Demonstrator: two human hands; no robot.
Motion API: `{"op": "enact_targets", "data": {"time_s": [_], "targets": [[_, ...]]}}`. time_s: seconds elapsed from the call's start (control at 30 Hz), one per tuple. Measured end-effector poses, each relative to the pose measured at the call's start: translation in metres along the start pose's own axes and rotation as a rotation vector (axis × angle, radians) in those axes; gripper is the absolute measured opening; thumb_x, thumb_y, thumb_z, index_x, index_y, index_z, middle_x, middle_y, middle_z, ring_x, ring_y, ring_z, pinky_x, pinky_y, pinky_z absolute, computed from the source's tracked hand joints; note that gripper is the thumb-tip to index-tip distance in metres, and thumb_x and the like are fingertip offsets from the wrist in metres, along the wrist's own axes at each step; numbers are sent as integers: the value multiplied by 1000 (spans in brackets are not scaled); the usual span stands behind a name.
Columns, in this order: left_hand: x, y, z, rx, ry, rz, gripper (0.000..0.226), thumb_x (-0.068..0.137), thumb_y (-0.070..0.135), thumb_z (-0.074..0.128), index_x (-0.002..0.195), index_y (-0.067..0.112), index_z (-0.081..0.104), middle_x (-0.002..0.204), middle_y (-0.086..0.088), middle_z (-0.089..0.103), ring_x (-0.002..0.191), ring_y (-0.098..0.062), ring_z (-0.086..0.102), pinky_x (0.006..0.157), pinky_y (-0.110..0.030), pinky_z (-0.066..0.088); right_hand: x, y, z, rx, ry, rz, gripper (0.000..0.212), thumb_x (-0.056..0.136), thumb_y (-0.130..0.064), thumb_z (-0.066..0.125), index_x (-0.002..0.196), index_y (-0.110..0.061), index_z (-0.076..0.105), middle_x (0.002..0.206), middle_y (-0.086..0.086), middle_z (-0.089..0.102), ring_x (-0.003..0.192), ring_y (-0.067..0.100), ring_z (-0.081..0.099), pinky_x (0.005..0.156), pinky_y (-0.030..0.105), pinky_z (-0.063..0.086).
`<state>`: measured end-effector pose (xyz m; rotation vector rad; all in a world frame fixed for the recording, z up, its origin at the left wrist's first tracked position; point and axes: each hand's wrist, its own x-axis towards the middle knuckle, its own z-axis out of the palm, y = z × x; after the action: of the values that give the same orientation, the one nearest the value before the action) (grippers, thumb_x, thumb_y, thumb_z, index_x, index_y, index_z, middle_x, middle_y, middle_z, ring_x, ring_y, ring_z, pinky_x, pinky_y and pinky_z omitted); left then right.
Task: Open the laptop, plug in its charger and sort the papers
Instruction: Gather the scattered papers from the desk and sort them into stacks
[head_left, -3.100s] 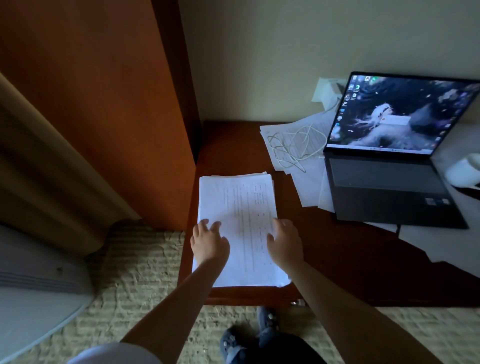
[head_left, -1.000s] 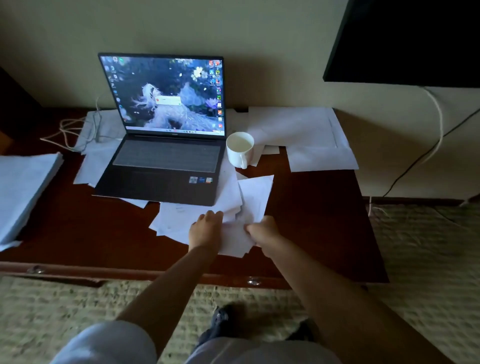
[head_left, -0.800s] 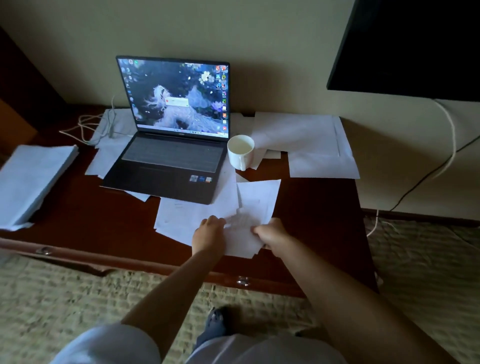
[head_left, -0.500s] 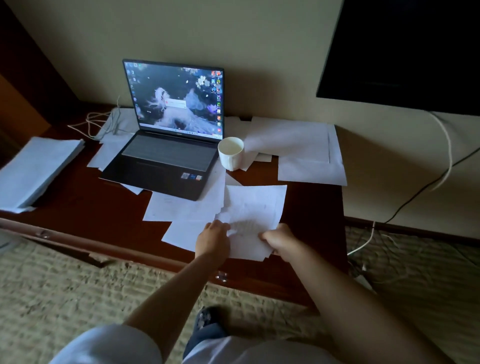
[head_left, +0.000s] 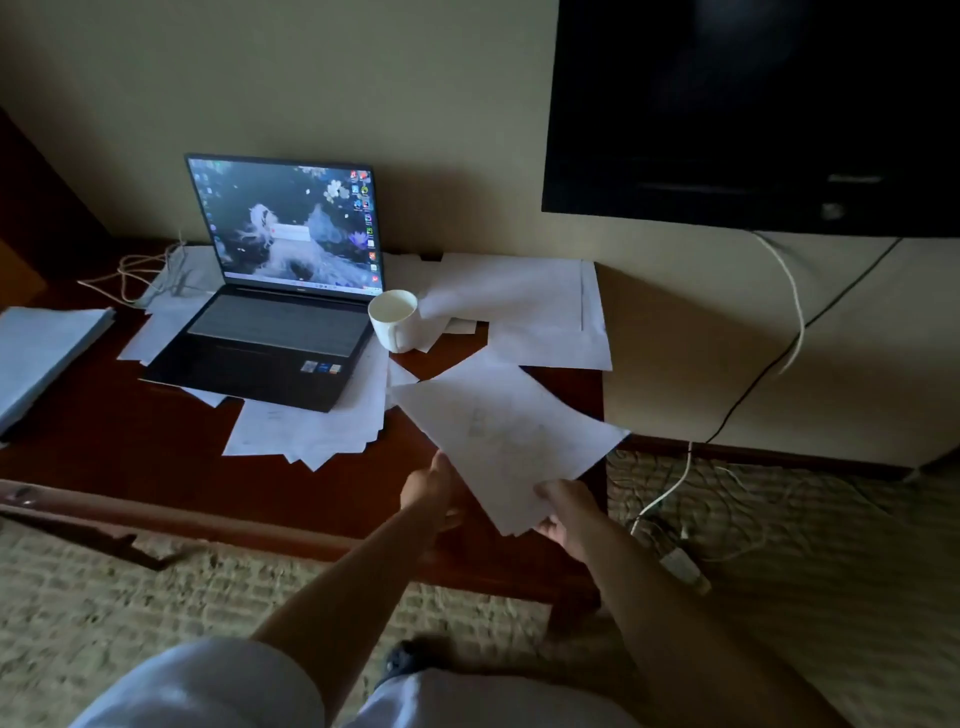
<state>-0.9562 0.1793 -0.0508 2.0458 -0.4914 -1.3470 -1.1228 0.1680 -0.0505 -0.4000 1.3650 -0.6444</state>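
The laptop (head_left: 270, 332) stands open on the dark wooden desk (head_left: 130, 467), its screen lit. A white charger cable (head_left: 148, 270) lies coiled behind its left side. I hold a few white sheets (head_left: 509, 436) lifted and tilted above the desk's right front. My right hand (head_left: 563, 506) pinches their near corner, and my left hand (head_left: 431, 488) grips their left edge from below. More loose papers (head_left: 311, 431) lie fanned out under the laptop's front. A neat paper stack (head_left: 41, 353) sits at the desk's left end.
A white mug (head_left: 395, 319) stands right of the laptop, against more papers (head_left: 530, 306) at the back right. A dark TV (head_left: 753, 104) hangs on the wall. Cables and a power strip (head_left: 680, 564) lie on the carpet right of the desk.
Both hands left the stack at the left and gathered sheets in front of the laptop. They have now lifted these sheets off the desk and swung them to the right.
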Motion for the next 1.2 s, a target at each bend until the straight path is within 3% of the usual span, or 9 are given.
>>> {"op": "enact_targets", "data": {"time_s": [0.2, 0.37, 0.57, 0.67, 0.77, 0.9, 0.97, 1.13, 1.2], "targets": [[-2, -3, 1, -288, 110, -8, 51, 94, 52, 46, 83, 6, 64, 71, -6, 65, 59, -21, 62, 49, -28, 50, -4, 17, 3, -505, -194, 181, 15, 92, -19, 55, 104, -10, 59, 89, 6, 64, 73, 15, 60, 65, 23, 50], [7, -14, -13, -105, 168, 72, 12, 85, 18, 67, 91, 7, 67, 89, -8, 68, 86, -28, 65, 81, -45, 57, -19, 14, 4, -778, -407, 303, 45, 99, -41, 36, 84, -7, 61, 68, 2, 58, 60, 11, 59, 50, 15, 40], [18, -18, -25, -57, 203, 42, 29, 65, -2, 82, 89, 6, 68, 97, -14, 70, 89, -30, 67, 82, -46, 57, 13, 23, 12, -790, 71, -390, 32, 90, -27, 51, 61, -14, 45, 57, 2, 40, 46, 12, 32, 47, 27, 27], [18, -19, -28, -87, 194, 14, 28, 64, 2, 84, 88, 6, 70, 91, -12, 71, 77, -23, 66, 78, -36, 57, 19, 29, 18, -1139, 104, -756, 29, 84, -43, 59, 95, -16, 60, 93, 1, 59, 81, 12, 50, 66, 27, 40], [22, -21, -32, -153, 178, 0, 33, 68, 9, 84, 97, 4, 71, 93, -15, 70, 56, -16, 56, 67, -33, 55, 23, 33, 31, -1405, -84, -793, 65, 76, -57, 62, 129, -23, 45, 132, -4, 40, 124, 17, 34, 97, 34, 36], [23, -24, -36, -302, 89, -24, 24, 86, 9, 68, 110, 5, 65, 93, -14, 66, 62, -19, 58, 62, -32, 56, 30, 43, 45, -1541, -100, -852, 73, 69, -64, 63, 124, -22, 39, 135, -1, 36, 129, 23, 29, 103, 38, 32], [24, -26, -38, -351, 47, -35, 19, 92, 8, 59, 111, 8, 63, 98, -12, 65, 75, -24, 63, 78, -44, 58, 36, 48, 46, -1560, -129, -860, 79, 67, -66, 65, 127, -22, 38, 137, 0, 34, 130, 23, 28, 105, 40, 30], [32, -37, -40, -134, 161, 69, 25, 86, 1, 63, 110, 6, 66, 105, -13, 68, 94, -29, 66, 82, -46, 57, 41, 49, 40, -1278, -166, -1009, 33, 91, -37, 56, 104, -9, 68, 117, 5, 61, 117, 25, 52, 96, 37, 42], [31, -38, -42, -127, 176, 74, 29, 83, 0, 67, 111, 6, 66, 101, -12, 68, 95, -29, 66, 80, -44, 58, 40, 47, 36, -1394, -185, -1029, 38, 88, -40, 59, 111, -11, 64, 125, 4, 57, 123, 25, 48, 99, 35, 40]]}}
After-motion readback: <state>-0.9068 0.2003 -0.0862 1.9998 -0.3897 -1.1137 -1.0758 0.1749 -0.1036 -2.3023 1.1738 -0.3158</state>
